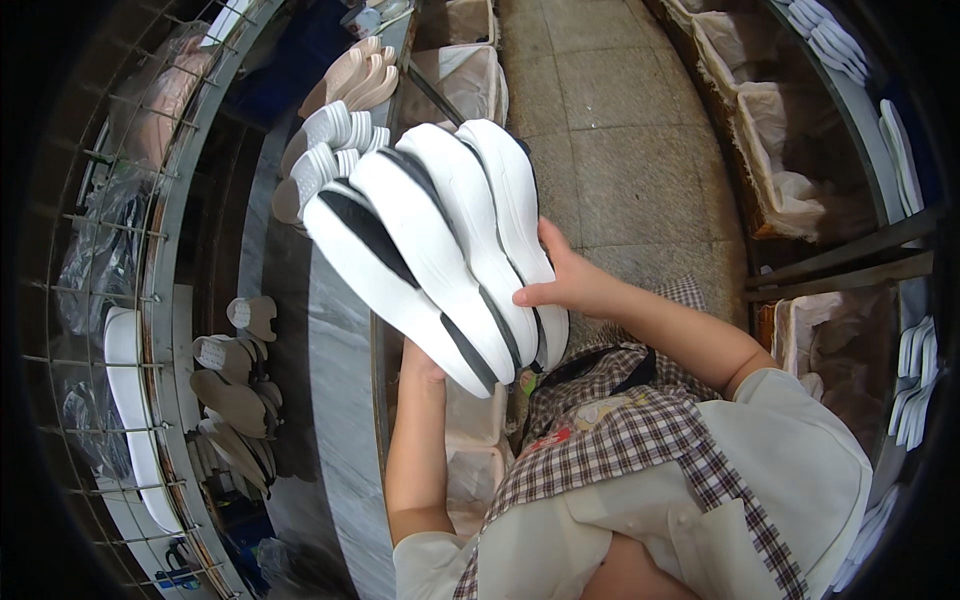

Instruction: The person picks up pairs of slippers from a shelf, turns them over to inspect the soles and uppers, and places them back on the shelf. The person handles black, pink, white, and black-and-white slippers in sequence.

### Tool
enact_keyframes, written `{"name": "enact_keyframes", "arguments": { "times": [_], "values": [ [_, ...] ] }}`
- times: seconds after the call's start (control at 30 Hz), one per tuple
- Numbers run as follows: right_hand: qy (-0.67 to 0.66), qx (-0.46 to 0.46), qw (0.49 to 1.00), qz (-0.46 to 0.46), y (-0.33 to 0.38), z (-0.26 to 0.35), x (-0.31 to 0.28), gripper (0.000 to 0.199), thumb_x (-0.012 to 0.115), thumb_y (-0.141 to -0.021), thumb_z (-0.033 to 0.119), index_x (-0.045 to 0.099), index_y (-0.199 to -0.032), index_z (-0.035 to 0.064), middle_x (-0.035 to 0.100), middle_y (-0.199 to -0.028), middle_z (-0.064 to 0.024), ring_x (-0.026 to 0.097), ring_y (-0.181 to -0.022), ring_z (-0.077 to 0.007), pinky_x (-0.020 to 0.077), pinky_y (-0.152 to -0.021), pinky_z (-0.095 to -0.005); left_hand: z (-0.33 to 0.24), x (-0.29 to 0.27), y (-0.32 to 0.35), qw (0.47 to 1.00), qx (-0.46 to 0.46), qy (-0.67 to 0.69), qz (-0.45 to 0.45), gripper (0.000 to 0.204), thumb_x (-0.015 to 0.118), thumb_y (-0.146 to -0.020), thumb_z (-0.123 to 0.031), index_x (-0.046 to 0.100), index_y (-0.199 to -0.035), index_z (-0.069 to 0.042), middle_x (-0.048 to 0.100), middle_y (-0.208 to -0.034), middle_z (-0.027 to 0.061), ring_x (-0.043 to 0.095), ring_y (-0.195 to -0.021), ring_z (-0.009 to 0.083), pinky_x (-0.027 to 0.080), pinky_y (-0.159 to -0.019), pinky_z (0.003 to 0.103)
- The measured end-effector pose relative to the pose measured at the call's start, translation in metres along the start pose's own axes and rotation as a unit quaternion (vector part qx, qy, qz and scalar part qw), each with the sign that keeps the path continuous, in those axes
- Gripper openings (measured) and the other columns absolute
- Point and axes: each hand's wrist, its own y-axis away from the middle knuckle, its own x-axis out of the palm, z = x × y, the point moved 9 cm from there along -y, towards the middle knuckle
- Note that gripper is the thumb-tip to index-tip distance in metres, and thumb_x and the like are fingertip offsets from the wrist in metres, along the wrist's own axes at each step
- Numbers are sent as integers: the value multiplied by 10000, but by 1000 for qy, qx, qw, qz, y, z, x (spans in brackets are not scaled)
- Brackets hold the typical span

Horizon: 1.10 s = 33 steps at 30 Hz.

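Head camera, looking down: a person holds a fanned stack of white shoe soles (440, 240), each with a dark stripe along its edge, up over the metal tabletop (335, 400) of a curved work line. The right hand (570, 285) presses against the stack's right side, its grip closed, thumb along the lower edge and fingers hidden behind the soles. The left hand (420, 362) props the stack from below; only the heel of the hand shows, so how far its grip is closed cannot be told.

The soles are splayed rather than squared, and the stack is tilted. It looks liable to slide apart if the pressure from either side eases, spilling soles onto the tabletop or the tiled floor (620, 120).

Further along the tabletop lie more grey-white soles (325, 150) and beige ones (355, 75). Darker insoles (235, 400) sit on a wire rack at left, and lined boxes (780, 140) flank the aisle at right.
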Motion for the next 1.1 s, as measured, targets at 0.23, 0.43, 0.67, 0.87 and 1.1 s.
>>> {"name": "enact_keyframes", "arguments": {
  "times": [0.23, 0.43, 0.67, 0.87, 1.1],
  "values": [
    [106, -60, 992, -22, -2, 13, -5, 1154, 783, -624, 437, 84, -1420, -21, 191, -1381, -259, 232, -1302, -400, 221, -1081, -457, 12, -8, 2, 1000, 5, 2, 1, 450, 437, -945, -301, 462, -1261, 19, 564, -1201, 156, 576, -1057, 278, 489, -893, 392],
    [114, -128, 985, -27, 0, 23, -5, 1064, 788, -628, 384, 163, -1416, 38, 221, -1366, -201, 273, -1279, -354, 236, -1073, -432, 17, -14, 11, 999, 30, 21, 6, 395, 496, -930, -190, 441, -1269, 6, 528, -1230, 129, 549, -1080, 237, 465, -918, 354],
    [137, -149, 979, -23, 0, 16, -7, 1081, 804, -627, 360, 139, -1423, 57, 195, -1391, -193, 252, -1297, -350, 228, -1077, -427, 23, -21, 12, 998, 21, 41, -31, 398, 481, -938, -209, 426, -1290, -29, 503, -1263, 115, 522, -1117, 239, 452, -934, 377],
    [110, -180, 977, 2, -4, 14, -5, 1073, 808, -646, 302, 118, -1434, 71, 189, -1412, -179, 251, -1308, -321, 232, -1076, -409, 26, -22, 13, 999, 41, 25, 10, 376, 487, -926, -254, 484, -1241, -49, 531, -1244, 101, 519, -1122, 248, 427, -967, 391],
    [111, -161, 981, 0, -2, 13, -8, 997, 802, -669, 228, 160, -1410, 43, 328, -1370, -163, 331, -1277, -269, 269, -1052, -387, 36, -42, 13, 999, 41, 31, -12, 375, 524, -906, -283, 501, -1225, -86, 549, -1216, 81, 525, -1107, 240, 436, -956, 397]
  ]
}}
